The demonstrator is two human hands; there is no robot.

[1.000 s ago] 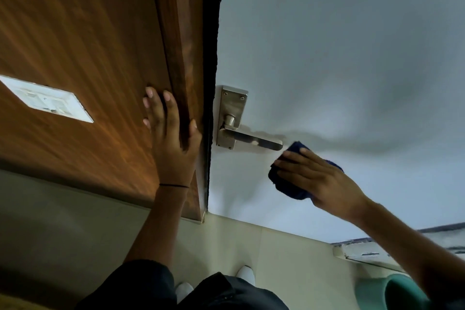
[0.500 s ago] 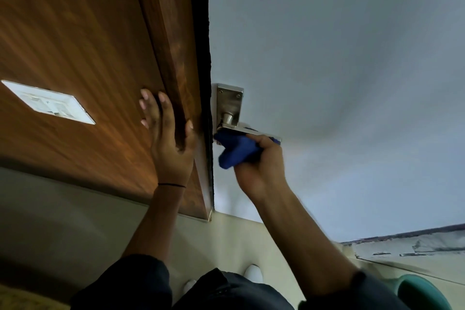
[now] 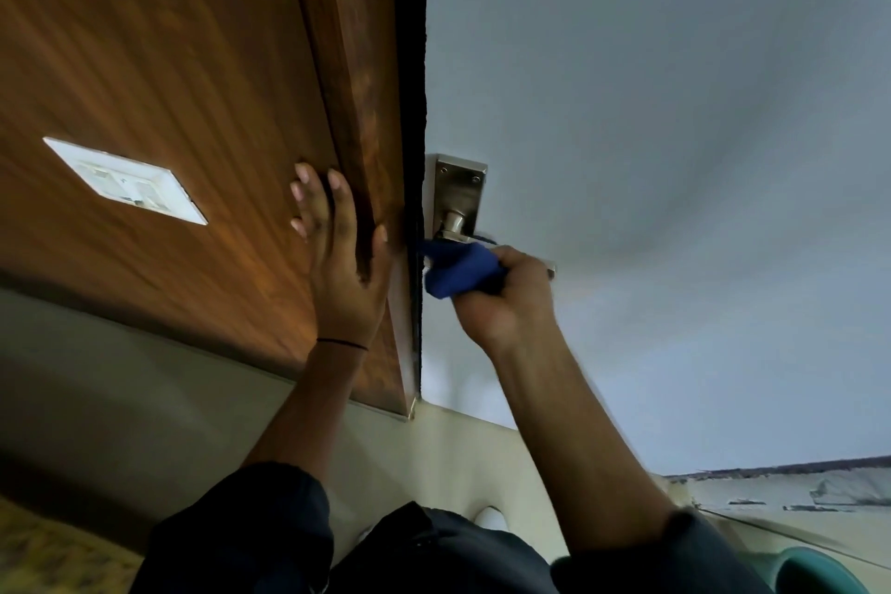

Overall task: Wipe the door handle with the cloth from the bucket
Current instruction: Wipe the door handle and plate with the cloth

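Note:
A metal door handle [image 3: 455,203] with a rectangular backplate is fixed to the pale grey door [image 3: 651,135]. My right hand [image 3: 506,299] is closed around the lever with a blue cloth [image 3: 458,270] wrapped over it, so most of the lever is hidden; only its tip shows past my knuckles. My left hand [image 3: 344,265] lies flat against the brown wooden door frame [image 3: 357,111], fingers spread, thumb on the frame's edge.
A white switch plate [image 3: 125,181] sits on the wooden panel at the left. The teal rim of a bucket [image 3: 815,572] shows at the bottom right on the pale floor. My white shoes [image 3: 489,519] are below the door's edge.
One second ago my right hand held the cloth beside the lever's tip. It then moved left and closed over the lever with the cloth, where it stays now. My left hand has not moved.

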